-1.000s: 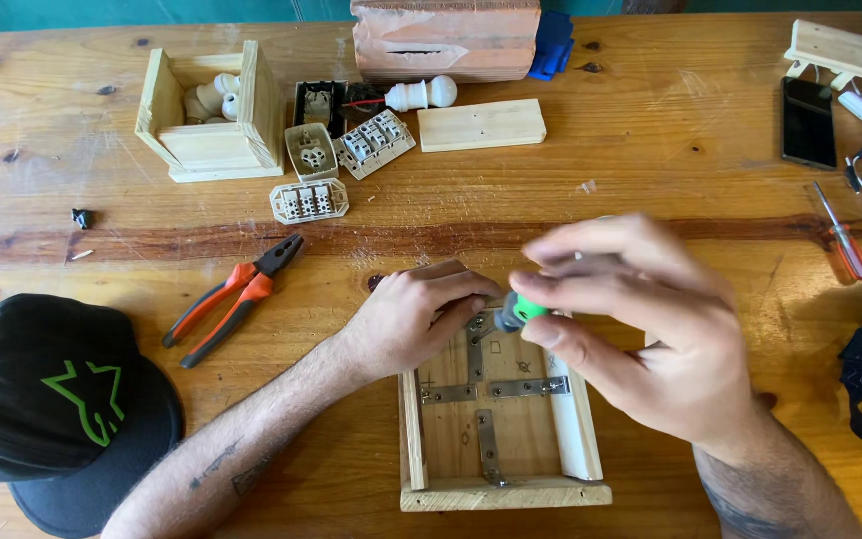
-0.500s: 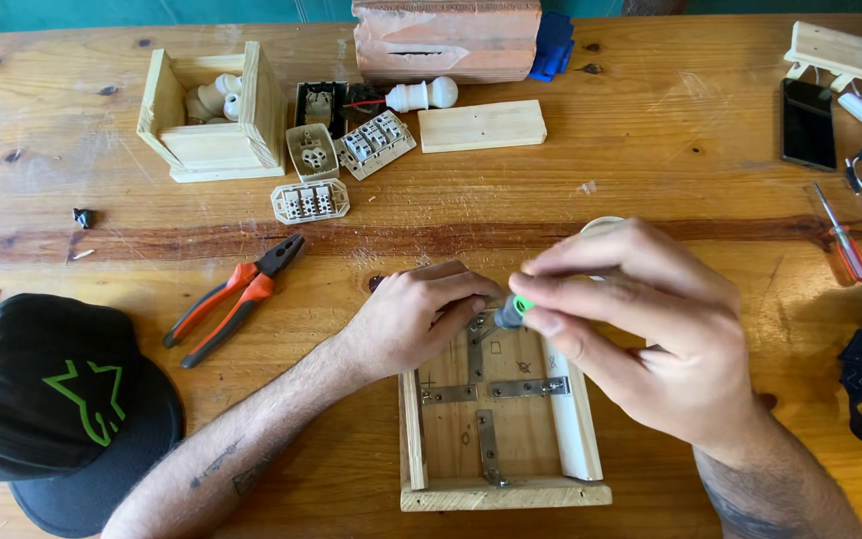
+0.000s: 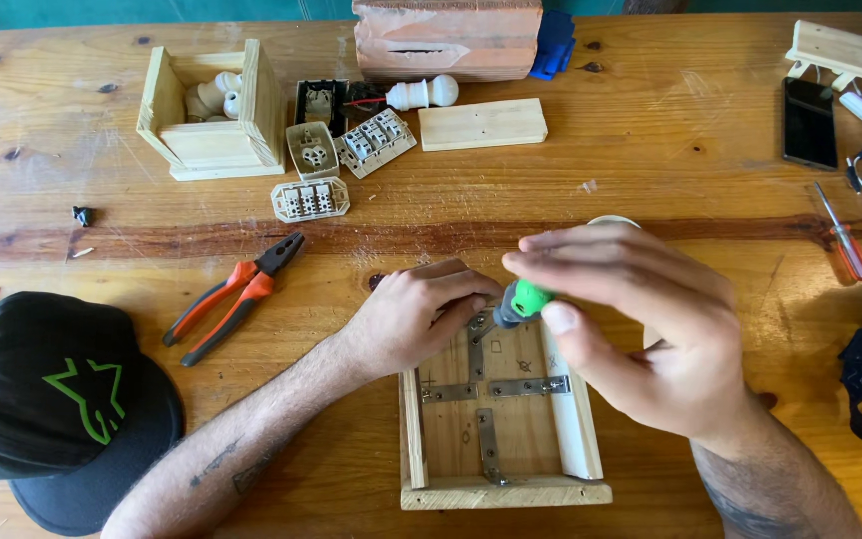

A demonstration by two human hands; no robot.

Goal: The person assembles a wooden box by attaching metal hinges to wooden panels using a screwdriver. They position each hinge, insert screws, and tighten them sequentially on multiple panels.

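A small wooden tray with crossed metal strips screwed inside lies on the table in front of me. My left hand rests on its far left corner, fingers curled over the rim. My right hand holds a screwdriver with a green handle upright, its tip down on the upper end of the metal strip. The fingers wrap over the handle's top.
Orange-handled pliers lie to the left, a black cap at the near left. Farther back are a wooden box with white fittings, switch parts, a wood block, a brick. A phone and red screwdriver lie right.
My right hand has shifted slightly on the green screwdriver handle, fingers turning over its top. The left hand and the tray have stayed put.
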